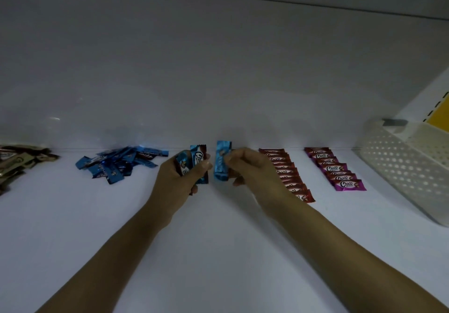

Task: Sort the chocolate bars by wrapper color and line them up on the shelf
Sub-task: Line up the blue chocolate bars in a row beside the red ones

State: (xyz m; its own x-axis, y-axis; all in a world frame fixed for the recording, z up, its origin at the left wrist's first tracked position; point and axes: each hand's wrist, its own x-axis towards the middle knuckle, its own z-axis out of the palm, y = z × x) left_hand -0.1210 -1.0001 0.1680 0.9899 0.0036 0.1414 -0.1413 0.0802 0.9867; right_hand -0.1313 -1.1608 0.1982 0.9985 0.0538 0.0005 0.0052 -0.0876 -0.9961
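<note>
The right hand (pixel 247 167) pinches one blue bar (pixel 221 162) near its middle, thumb on one side and fingers on the other. The left hand (pixel 181 179) is curled round more blue bars (pixel 200 164). I see two, and there may be more behind. Both hands are close together over the shelf (pixel 218 239), between the blue pile (pixel 116 164) and the red row (pixel 279 159).

The bars look small and light. The wrapper is shiny, so it may be slippery. The bar inside is likely stiff but could snap if bent. A soft pinch on the long sides, near the middle, should do. The flat ends look floppy, so they are a poor place to hold.

The bar in the right hand stands on end, its long way pointing up toward the back wall, plain side facing us. The left hand's bars stand much the same, leaning a bit. In the red row and the purple row (pixel 335 169), bars lie sideways, so the blue bar likely needs a quarter turn.
</note>
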